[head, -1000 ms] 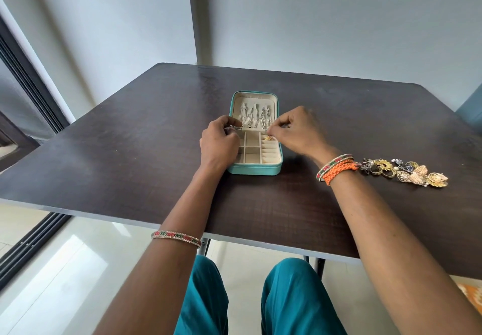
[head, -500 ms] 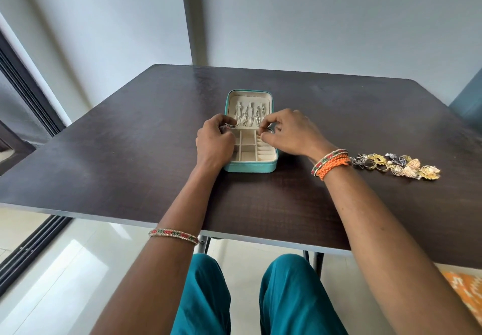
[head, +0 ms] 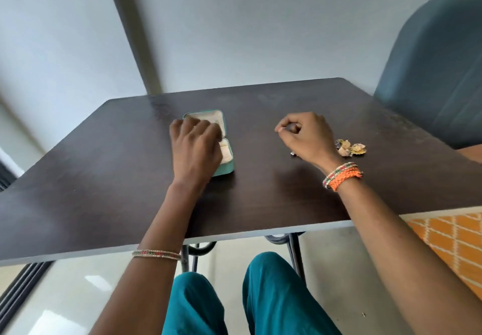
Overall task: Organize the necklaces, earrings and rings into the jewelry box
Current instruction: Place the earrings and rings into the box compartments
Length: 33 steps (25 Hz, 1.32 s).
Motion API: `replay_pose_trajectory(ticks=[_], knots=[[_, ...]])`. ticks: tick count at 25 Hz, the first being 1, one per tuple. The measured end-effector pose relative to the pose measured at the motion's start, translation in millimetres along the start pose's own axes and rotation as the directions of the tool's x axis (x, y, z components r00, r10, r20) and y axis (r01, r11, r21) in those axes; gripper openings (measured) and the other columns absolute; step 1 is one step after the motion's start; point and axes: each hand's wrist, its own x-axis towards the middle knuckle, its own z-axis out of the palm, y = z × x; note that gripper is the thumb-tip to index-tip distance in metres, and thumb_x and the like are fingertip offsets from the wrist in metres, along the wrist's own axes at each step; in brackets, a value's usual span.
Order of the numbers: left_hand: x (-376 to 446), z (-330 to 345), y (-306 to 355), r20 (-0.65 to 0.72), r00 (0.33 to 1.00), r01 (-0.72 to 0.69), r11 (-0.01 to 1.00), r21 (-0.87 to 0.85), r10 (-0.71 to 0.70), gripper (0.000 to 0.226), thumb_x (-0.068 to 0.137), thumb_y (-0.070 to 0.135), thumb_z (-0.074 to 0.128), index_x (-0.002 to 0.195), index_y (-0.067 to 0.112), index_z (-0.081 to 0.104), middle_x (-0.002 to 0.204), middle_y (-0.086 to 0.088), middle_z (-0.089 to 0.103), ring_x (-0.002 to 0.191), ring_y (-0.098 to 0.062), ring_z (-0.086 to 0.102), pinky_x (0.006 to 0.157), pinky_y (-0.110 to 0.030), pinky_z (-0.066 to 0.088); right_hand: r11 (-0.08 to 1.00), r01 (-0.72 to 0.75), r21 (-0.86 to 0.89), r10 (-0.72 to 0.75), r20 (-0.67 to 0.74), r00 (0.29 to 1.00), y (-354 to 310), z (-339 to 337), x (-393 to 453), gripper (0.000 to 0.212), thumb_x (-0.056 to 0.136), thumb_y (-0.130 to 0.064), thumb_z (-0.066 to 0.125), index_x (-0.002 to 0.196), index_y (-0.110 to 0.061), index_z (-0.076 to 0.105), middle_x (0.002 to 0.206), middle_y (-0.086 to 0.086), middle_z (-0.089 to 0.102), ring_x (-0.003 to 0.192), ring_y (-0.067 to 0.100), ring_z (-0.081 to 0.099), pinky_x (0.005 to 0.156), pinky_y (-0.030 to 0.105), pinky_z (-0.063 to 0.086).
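1. One teal jewelry box [head: 226, 149] lies open on the dark table [head: 104, 167], left of the table's middle, its cream lining showing along the right side; motion blur hides what the compartments hold.
2. Over the box lies the left hand [head: 194, 146], covering most of it, fingers bent down onto the far half. Whether they pinch anything I cannot tell; the blur hides the fingertips.
3. Well to the right of the box, the right hand [head: 305, 136] hovers above the table with fingers curled and thumb meeting the forefinger. Nothing can be made out between them, so whether it holds a piece I cannot tell.
4. Just beside the right wrist, a small heap of gold and dark jewelry [head: 350, 148] rests on the table, partly hidden behind the hand. One tiny bright piece [head: 293, 153] lies at the heel of that hand.
5. An orange braided band [head: 344, 178] and a beaded bangle circle the right wrist; a thin beaded bangle [head: 156, 254] sits on the left forearm.
6. A blue-grey chair [head: 438, 73] stands at the far right corner, teal trousers [head: 273, 298] show below the table edge, and an orange patterned rug [head: 453, 246] lies at right.
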Motion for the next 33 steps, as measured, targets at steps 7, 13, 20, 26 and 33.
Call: replay_pose_trajectory(ticks=[7, 13, 20, 26, 33], knots=[[5, 39, 115, 0.309, 0.929, -0.089, 0.931, -0.354, 0.205, 0.019, 0.077, 0.023, 0.048, 0.083, 0.015, 0.064, 0.085, 0.000, 0.066, 0.094, -0.027, 0.054, 0.075, -0.037, 0.048, 0.970, -0.129, -0.205, 0.125, -0.031, 0.992, 69, -50, -37, 0.011, 0.072, -0.025, 0.068, 0.079, -0.033, 0.071, 0.103, -0.010, 0.061, 0.108, 0.017, 0.045, 0.091, 0.032, 0.027], [-3, 62, 126, 0.355, 0.930, 0.049, 0.923, -0.381, 0.098, 0.017, 0.079, 0.023, 0.056, 0.091, 0.015, 0.065, 0.094, -0.001, 0.064, 0.102, -0.028, 0.051, 0.084, -0.040, 0.046, 0.916, -0.053, -0.397, 0.093, 0.083, 0.992, 77, -42, -38, 0.011, 0.079, -0.036, 0.067, 0.088, -0.030, 0.068, 0.126, -0.006, 0.051, 0.124, 0.019, 0.034, 0.089, 0.032, 0.017], [-3, 58, 122, 0.390, 0.906, 0.020, 0.903, -0.430, 0.166, 0.032, 0.079, 0.045, 0.066, 0.098, 0.020, 0.073, 0.102, 0.002, 0.068, 0.108, -0.026, 0.049, 0.087, -0.037, 0.043, 0.968, 0.044, -0.247, -0.024, 0.081, 0.996, 71, -45, -41, 0.009, 0.086, -0.013, 0.062, 0.085, -0.022, 0.064, 0.110, -0.009, 0.063, 0.113, 0.018, 0.046, 0.091, 0.035, 0.024], [-4, 52, 125, 0.358, 0.931, 0.130, 0.863, -0.488, 0.062, 0.020, 0.082, 0.037, 0.068, 0.089, 0.018, 0.074, 0.084, 0.005, 0.067, 0.089, -0.013, 0.049, 0.066, -0.031, 0.043, 0.970, 0.238, 0.039, -0.241, 0.065, 0.968, 51, -48, -47, 0.007, 0.091, -0.004, 0.058, 0.084, -0.007, 0.059, 0.082, 0.003, 0.064, 0.076, 0.011, 0.057, 0.065, 0.010, 0.040], [-4, 47, 123, 0.361, 0.925, 0.334, 0.715, -0.614, -0.122, 0.011, 0.080, 0.011, 0.071, 0.089, 0.010, 0.076, 0.084, 0.000, 0.070, 0.082, -0.011, 0.056, 0.065, -0.018, 0.039, 0.667, -0.271, 0.694, 0.081, 0.294, 0.952, 37, -38, -57, 0.021, 0.084, 0.008, 0.062, 0.090, -0.013, 0.061, 0.077, 0.003, 0.051, 0.065, 0.007, 0.056, 0.064, 0.022, 0.053]])
